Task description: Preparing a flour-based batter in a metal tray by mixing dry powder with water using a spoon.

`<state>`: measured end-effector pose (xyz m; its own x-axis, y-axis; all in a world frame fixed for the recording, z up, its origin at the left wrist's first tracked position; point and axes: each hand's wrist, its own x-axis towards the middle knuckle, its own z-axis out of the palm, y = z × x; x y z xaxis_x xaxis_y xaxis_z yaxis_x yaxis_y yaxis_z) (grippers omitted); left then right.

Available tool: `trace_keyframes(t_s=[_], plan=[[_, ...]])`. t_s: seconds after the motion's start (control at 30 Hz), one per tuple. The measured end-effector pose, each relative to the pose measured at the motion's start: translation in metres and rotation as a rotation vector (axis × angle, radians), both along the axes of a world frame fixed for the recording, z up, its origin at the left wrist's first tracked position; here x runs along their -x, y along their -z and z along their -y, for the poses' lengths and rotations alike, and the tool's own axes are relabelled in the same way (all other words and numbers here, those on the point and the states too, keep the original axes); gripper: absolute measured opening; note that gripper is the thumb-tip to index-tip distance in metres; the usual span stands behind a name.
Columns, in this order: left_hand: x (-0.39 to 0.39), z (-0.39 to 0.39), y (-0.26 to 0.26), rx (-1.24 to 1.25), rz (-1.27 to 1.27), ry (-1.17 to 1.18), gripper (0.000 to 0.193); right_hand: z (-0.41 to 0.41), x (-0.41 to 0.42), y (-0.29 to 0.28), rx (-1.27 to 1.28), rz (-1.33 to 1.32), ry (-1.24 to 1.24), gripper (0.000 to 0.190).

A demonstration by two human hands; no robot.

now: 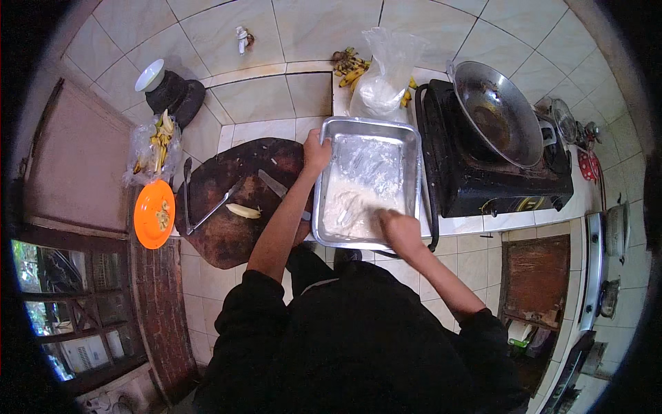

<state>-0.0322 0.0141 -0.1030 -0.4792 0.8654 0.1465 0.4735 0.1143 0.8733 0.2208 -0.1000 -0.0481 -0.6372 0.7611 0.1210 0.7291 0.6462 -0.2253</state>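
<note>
My left hand (316, 152) grips the left rim of a rectangular metal baking pan (418, 171). Pale flour mixture (351, 207) lies in the pan's near part, and white powder coats its far part. Over the near right corner, my right hand (402, 230) is a fist, blurred by motion. It seems closed on a utensil whose pale end (344, 216) shows in the mixture; its handle is too blurred to make out. On the round wooden board (217, 248) to the left lie a peeled banana (243, 210), metal tongs (214, 208) and a knife (272, 182), partly behind my left forearm.
An orange plate (147, 227) with banana pieces stands at the left, near bananas in a plastic bag (158, 147). Beyond the pan are a bag of white powder (380, 95) and more bananas (351, 76). A wok (491, 119) sits on the black gas stove (455, 199) at right.
</note>
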Motion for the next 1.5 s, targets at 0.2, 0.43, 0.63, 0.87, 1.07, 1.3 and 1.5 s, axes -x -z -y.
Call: trace_keyframes(t_s=[0.2,0.43,0.63,0.87,1.07,1.3,1.5], plan=[[0.001,-0.002,0.003,0.002,0.026,-0.007,0.031,-0.016,0.015,-0.003,0.237,-0.240,0.211,0.015],[-0.005,0.001,-0.003,-0.008,0.029,-0.003,0.031,-0.022,-0.004,-0.010,0.611,-0.199,0.158,0.018],[0.003,-0.005,0.009,-0.003,0.028,-0.009,0.033,-0.040,0.011,-0.007,0.547,-0.351,0.312,0.018],[0.005,-0.006,0.013,0.012,0.021,0.003,0.033,-0.027,0.001,0.029,0.820,-0.284,0.168,0.019],[0.001,-0.003,0.009,-0.044,0.034,-0.005,0.030,-0.049,-0.018,0.014,0.729,-0.511,0.279,0.020],[-0.001,-0.005,0.010,0.014,0.026,-0.004,0.031,-0.007,0.011,0.018,0.776,-0.376,0.245,0.018],[0.001,-0.005,0.013,-0.018,0.016,0.017,0.032,-0.041,-0.005,0.018,0.722,-0.515,0.274,0.019]])
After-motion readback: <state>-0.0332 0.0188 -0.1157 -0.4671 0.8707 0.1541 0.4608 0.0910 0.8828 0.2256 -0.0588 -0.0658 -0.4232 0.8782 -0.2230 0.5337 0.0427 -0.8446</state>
